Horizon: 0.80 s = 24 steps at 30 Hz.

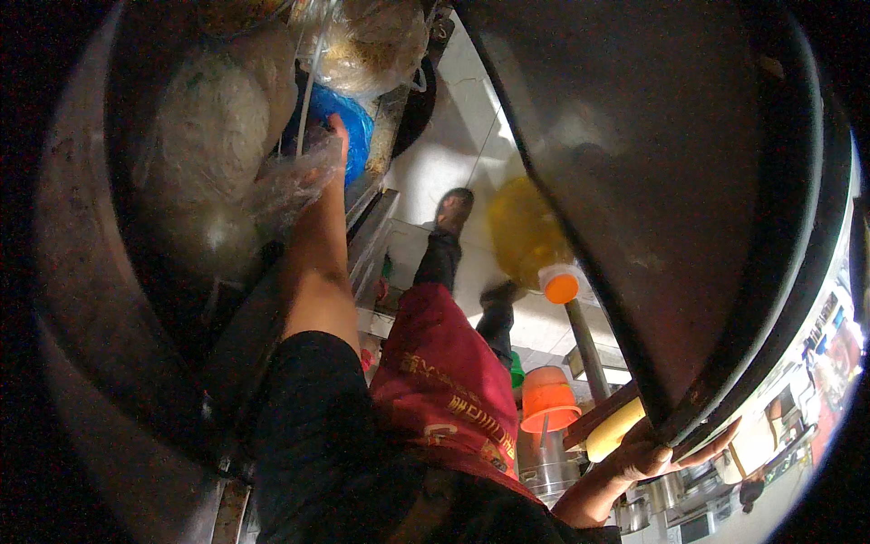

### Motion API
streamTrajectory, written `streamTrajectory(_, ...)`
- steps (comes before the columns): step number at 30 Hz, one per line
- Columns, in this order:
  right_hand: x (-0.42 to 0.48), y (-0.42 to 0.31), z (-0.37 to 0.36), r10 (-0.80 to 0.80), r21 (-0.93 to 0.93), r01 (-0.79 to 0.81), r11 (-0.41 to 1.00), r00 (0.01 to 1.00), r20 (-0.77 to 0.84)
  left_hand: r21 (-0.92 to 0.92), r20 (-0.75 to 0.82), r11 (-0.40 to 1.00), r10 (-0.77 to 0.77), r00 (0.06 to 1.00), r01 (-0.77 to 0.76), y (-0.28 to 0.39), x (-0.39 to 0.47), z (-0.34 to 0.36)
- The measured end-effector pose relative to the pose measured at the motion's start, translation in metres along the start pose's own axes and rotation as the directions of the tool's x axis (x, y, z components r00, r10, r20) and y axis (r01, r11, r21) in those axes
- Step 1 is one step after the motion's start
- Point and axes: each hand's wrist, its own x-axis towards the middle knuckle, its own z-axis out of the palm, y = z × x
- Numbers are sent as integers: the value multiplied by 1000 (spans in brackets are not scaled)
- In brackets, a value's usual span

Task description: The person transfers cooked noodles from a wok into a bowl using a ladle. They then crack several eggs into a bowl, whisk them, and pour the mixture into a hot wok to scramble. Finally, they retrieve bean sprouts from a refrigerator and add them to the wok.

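Note:
My left arm reaches into a dark cabinet, perhaps a refrigerator, with its hand point(327, 153) at a blue plastic bag point(357, 132). The thumb lies against the blue plastic. Clear film and thin wire bars hide most of the fingers, so their grip does not show. Beside my forearm, a large clear bag point(211, 136) of pale contents fills the left of the cabinet. Another clear bag point(374, 51), with yellowish contents, sits above the blue one. At the lower right, my right hand point(646, 457) grips the corner of a dark door panel point(632, 170), thumb on its near edge.
A jug of yellow liquid point(520, 231) with an orange cap point(561, 289) stands on the tiled floor point(435, 170), partly behind the door. Near it are an orange bucket point(546, 398) and a metal pot point(544, 466). Another person point(751, 491) appears far off at lower right.

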Motion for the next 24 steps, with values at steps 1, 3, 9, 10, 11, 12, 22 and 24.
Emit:
streamTrajectory(1,-2,0,-1,17,-18,-18,1000,1000,-20,-2,119,1000,9,993,-9,26,-27,-23)
streamTrajectory(3,0,-6,1,24,-20,-25,999,1000,-14,143,75,990,-10,997,-1,12,-17,-23)
streamTrajectory(9,3,-4,-8,-35,-48,32,998,998,-45,599,-307,794,105,946,106,-79,46,54)
streamTrajectory(10,5,0,-7,-33,-5,32,999,999,-32,682,-381,708,130,915,183,-96,60,62)
streamTrajectory(11,8,3,-4,-4,17,5,1000,999,-32,727,-383,661,163,909,188,-105,70,66)
streamTrajectory(12,6,2,-1,11,7,-11,1000,999,-43,736,-415,636,151,897,234,-88,59,84)
streamTrajectory(22,-9,29,-20,-54,96,57,994,998,-39,507,248,767,308,918,-394,-32,44,43)
streamTrajectory(24,-16,47,-25,-18,138,21,990,1000,-22,539,167,733,389,906,-414,-24,59,45)
